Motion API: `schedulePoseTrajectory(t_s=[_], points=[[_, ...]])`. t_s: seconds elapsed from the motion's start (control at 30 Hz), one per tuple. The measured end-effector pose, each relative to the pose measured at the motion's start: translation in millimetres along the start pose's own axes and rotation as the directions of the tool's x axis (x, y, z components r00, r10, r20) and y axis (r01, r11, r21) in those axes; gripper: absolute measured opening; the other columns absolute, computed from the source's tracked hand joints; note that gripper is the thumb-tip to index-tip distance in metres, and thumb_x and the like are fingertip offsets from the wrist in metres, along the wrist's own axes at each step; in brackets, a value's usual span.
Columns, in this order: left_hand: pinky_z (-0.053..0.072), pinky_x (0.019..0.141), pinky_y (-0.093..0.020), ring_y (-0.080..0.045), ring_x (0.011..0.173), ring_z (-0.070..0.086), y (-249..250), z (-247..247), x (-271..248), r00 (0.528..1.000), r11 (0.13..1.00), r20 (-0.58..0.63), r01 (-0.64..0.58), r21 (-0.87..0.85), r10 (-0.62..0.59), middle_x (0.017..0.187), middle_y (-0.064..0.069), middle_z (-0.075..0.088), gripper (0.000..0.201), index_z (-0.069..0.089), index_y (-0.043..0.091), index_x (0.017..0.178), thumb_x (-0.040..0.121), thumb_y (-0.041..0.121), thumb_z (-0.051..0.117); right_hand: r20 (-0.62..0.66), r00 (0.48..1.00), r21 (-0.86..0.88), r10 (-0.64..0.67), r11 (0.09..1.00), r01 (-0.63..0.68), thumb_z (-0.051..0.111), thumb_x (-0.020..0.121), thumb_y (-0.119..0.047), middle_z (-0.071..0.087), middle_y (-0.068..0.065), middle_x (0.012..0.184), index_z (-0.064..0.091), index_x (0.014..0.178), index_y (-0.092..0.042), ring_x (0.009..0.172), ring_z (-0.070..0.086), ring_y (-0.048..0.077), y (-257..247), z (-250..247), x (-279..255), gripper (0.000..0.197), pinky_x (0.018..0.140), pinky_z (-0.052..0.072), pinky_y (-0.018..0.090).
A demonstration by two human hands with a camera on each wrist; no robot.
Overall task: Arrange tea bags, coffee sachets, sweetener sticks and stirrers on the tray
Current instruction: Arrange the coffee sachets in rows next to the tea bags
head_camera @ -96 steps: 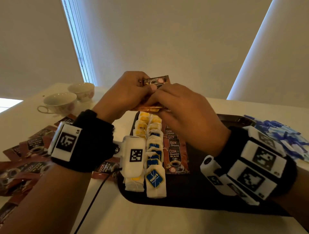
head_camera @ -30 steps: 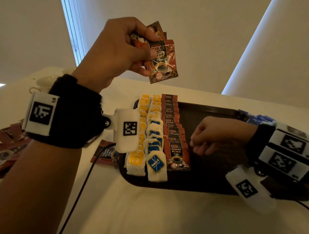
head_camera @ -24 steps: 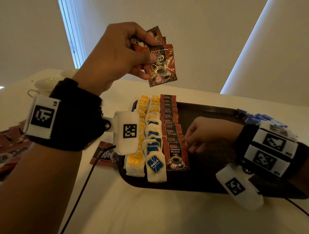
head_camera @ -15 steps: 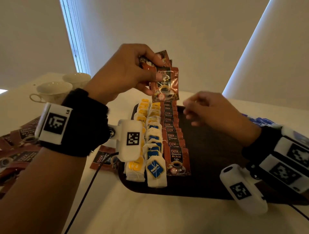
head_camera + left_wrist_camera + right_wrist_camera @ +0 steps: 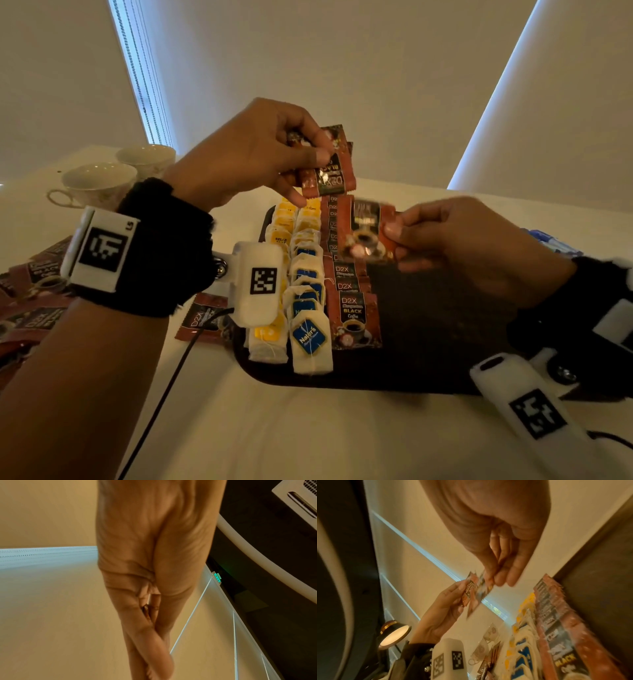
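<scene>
My left hand point(image 5: 274, 154) is raised above the far end of the dark tray point(image 5: 428, 342) and pinches a small stack of red coffee sachets point(image 5: 327, 171). To its right, my right hand point(image 5: 445, 240) pinches one coffee sachet point(image 5: 368, 228) by its edge, held just over the tray. On the tray's left side lie three overlapping rows: yellow-tagged tea bags point(image 5: 279, 229), blue-tagged tea bags point(image 5: 310, 337) and coffee sachets point(image 5: 352, 317). In the right wrist view my right hand's fingers point(image 5: 501, 574) hold the blurred sachet point(image 5: 479, 595) close to the left hand's stack point(image 5: 469, 589).
Two white teacups point(image 5: 99, 180) stand at the back left of the table. Loose coffee sachets point(image 5: 37, 274) lie on the table left of the tray, one point(image 5: 205, 317) beside its edge. Blue-and-white packets point(image 5: 551, 241) lie past the tray's right end.
My right hand rose from the tray to the left hand's stack, took one sachet from it and now holds it lower, over the tray. The left hand came down a little.
</scene>
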State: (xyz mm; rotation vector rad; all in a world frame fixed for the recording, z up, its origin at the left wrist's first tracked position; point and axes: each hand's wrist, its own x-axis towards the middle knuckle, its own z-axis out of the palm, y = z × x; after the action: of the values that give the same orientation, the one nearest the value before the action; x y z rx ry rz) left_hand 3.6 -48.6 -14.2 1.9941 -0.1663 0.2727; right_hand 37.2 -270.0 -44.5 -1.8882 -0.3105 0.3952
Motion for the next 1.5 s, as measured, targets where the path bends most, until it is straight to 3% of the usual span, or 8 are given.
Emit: schedulePoseTrajectory(t_s=[0.17, 0.3, 0.5, 0.7, 0.83, 1.27, 1.37, 1.5], points=[[0.054, 0.048, -0.019, -0.01, 0.073, 0.071, -1, -11, 1, 0.996, 1.0, -0.084, -0.002, -0.011, 0.001, 0.096, 0.0, 0.064, 0.009, 0.064, 0.015, 0.092, 0.085, 0.011, 0.064, 0.203, 0.928, -0.248, 0.312, 0.933, -0.26, 0.067, 0.078, -0.008, 0.072, 0.005, 0.072, 0.068, 0.083, -0.007, 0.065, 0.068, 0.012, 25, -8, -16, 0.006, 0.058, 0.053, 0.022], [0.055, 0.048, -0.02, -0.01, 0.074, 0.071, -2, -12, 1, 0.995, 1.0, -0.102, -0.005, -0.02, 0.003, 0.096, 0.001, 0.065, 0.009, 0.064, 0.014, 0.093, 0.084, 0.01, 0.065, 0.278, 0.861, -0.415, 0.426, 0.862, -0.292, 0.067, 0.082, -0.009, 0.073, 0.007, 0.076, 0.067, 0.088, -0.006, 0.067, 0.069, 0.01, 36, -1, -19, 0.007, 0.057, 0.052, 0.018], [0.053, 0.047, -0.018, -0.006, 0.076, 0.07, -2, -12, 1, 0.995, 1.0, -0.095, -0.017, -0.01, 0.016, 0.097, 0.004, 0.063, 0.008, 0.064, 0.015, 0.092, 0.085, 0.011, 0.064, 0.294, 0.841, -0.51, 0.454, 0.819, -0.264, 0.068, 0.082, -0.013, 0.071, 0.003, 0.072, 0.067, 0.091, -0.004, 0.065, 0.067, 0.007, 32, 11, -11, 0.013, 0.059, 0.054, 0.018], [0.053, 0.048, -0.018, -0.004, 0.076, 0.07, -2, -12, 1, 0.997, 1.0, -0.079, -0.026, -0.008, 0.025, 0.097, 0.007, 0.062, 0.008, 0.063, 0.014, 0.093, 0.085, 0.011, 0.064, 0.25, 0.875, -0.621, 0.414, 0.762, -0.183, 0.069, 0.081, -0.026, 0.069, -0.001, 0.07, 0.065, 0.083, -0.008, 0.059, 0.065, 0.004, 32, 20, -6, 0.018, 0.057, 0.053, 0.017], [0.053, 0.047, -0.018, -0.003, 0.076, 0.07, -3, -10, 2, 0.997, 1.0, -0.077, -0.025, 0.012, 0.026, 0.096, 0.006, 0.061, 0.011, 0.063, 0.012, 0.096, 0.086, 0.011, 0.064, 0.227, 0.874, -0.643, 0.43, 0.74, -0.197, 0.067, 0.082, -0.03, 0.068, 0.001, 0.074, 0.064, 0.09, -0.007, 0.06, 0.064, 0.005, 29, 20, -2, 0.025, 0.058, 0.053, 0.017], [0.054, 0.049, -0.02, -0.004, 0.076, 0.07, -3, -9, 2, 0.999, 0.999, -0.045, 0.014, 0.036, -0.012, 0.098, 0.002, 0.064, 0.01, 0.063, 0.015, 0.098, 0.088, 0.014, 0.061, 0.328, 0.845, -0.644, 0.422, 0.754, -0.127, 0.065, 0.082, -0.031, 0.071, 0.001, 0.083, 0.065, 0.089, -0.009, 0.067, 0.066, 0.004, 25, 16, 0, 0.023, 0.066, 0.054, 0.018], [0.057, 0.055, -0.027, -0.008, 0.085, 0.07, -3, -9, 1, 0.998, 0.999, 0.022, 0.052, 0.016, -0.052, 0.107, 0.0, 0.063, 0.014, 0.064, 0.017, 0.102, 0.091, 0.012, 0.058, 0.276, 0.917, -0.627, 0.287, 0.777, -0.055, 0.061, 0.084, -0.035, 0.072, 0.001, 0.082, 0.066, 0.088, -0.012, 0.068, 0.066, 0.004, 6, 8, -2, 0.024, 0.066, 0.054, 0.018], [0.057, 0.053, -0.03, -0.017, 0.081, 0.071, 2, -3, -2, 0.996, 0.997, 0.075, 0.059, -0.041, -0.056, 0.111, -0.003, 0.062, 0.016, 0.06, 0.015, 0.101, 0.088, 0.006, 0.06, 0.102, 0.994, -0.23, -0.048, 0.971, 0.071, 0.061, 0.084, -0.034, 0.073, 0.002, 0.081, 0.065, 0.093, -0.013, 0.071, 0.07, 0.008, -24, -2, -2, 0.023, 0.065, 0.058, 0.021]])
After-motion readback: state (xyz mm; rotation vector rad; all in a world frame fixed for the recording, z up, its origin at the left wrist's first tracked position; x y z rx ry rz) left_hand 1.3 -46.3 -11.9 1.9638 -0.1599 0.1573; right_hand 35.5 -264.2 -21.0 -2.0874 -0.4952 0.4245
